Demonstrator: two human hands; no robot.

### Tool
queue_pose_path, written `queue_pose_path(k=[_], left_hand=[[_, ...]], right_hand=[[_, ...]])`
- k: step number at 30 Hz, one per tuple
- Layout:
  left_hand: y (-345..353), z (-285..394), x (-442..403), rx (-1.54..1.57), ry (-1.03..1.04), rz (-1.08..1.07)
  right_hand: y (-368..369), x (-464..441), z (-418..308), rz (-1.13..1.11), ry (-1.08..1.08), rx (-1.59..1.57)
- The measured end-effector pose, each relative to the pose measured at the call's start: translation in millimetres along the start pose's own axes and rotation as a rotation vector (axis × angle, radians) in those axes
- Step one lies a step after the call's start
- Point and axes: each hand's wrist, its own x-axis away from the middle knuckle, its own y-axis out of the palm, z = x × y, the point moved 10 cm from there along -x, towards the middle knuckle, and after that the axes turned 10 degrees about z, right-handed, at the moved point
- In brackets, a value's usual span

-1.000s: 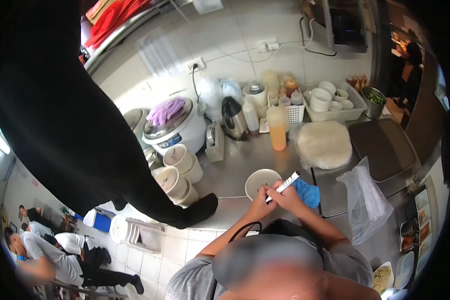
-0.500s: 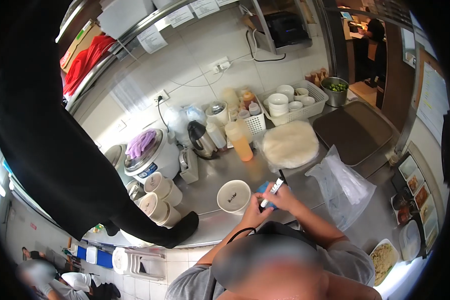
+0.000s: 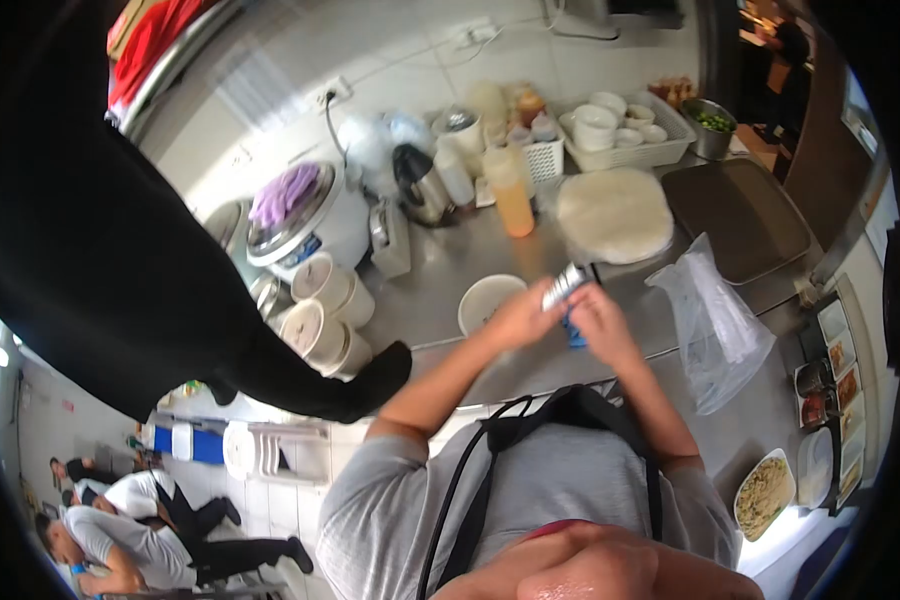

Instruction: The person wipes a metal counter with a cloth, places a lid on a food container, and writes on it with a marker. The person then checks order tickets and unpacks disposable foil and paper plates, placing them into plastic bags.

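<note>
My left hand (image 3: 525,316) is closed on a white marker (image 3: 567,286) with dark lettering, held slanted above the counter. My right hand (image 3: 600,318) meets it there, its fingers pinched at the marker's side. A thin dark piece shows just above the right fingers; I cannot tell what it is. Something blue (image 3: 575,334) shows under the hands, and whether it is held or lying is hidden. Beside my left hand stands a round white tub (image 3: 485,297), partly covered by the hand and forearm.
Stacked lidded tubs (image 3: 315,330) and a rice cooker (image 3: 335,225) stand left. Behind are an orange squeeze bottle (image 3: 511,195), a bagged pale stack (image 3: 615,215) and a bowl basket (image 3: 670,135). Right are a brown tray (image 3: 735,215) and plastic bag (image 3: 715,335). People (image 3: 135,535) are lower left.
The view has shifted, with more of the torso showing. My hands have drawn together around the marker, which was in my right hand and is now in my left fingers too.
</note>
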Motion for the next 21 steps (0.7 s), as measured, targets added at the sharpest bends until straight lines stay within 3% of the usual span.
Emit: queue_pose_path(k=[2, 3, 4, 5, 7, 10, 12, 14, 16, 20, 21], left_hand=[[-47, -31, -18, 0.127, -0.153, 0.078], [-75, -52, -27, 0.277, -0.216, 0.238], [-107, -73, -32, 0.172, -0.361, 0.292], [-129, -109, -46, 0.281, -0.257, 0.360], [-197, -170, -61, -0.203, -0.252, 0.561], [-277, -257, -67, -0.420, -0.447, 0.712], [-320, -292, -72, -0.660, -0.446, 0.830], [-340, -323, -77, -0.444, -0.277, 0.892], [-352, -400, -89, -0.387, -0.413, 0.799], [-342, -423, -104, -0.731, -0.243, 0.725], [-336, -489, -121, -0.856, -0.306, 0.501]], right_hand=[[-20, 6, 28, 0.070, 0.256, 0.108], [-32, 9, 43, 0.133, 0.237, 0.211], [-43, 15, 64, 0.200, 0.215, 0.314], [-51, 24, 85, 0.224, 0.189, 0.429], [-59, 48, 122, 0.280, 0.134, 0.665], [-39, 78, 146, 0.282, 0.105, 0.809], [-20, 78, 123, 0.319, -0.042, 1.035], [-10, 80, 113, 0.348, -0.157, 1.163], [-12, 77, 114, 0.355, -0.129, 1.158], [-12, 75, 106, 0.377, -0.080, 1.193], [-14, 76, 107, 0.379, -0.076, 1.197]])
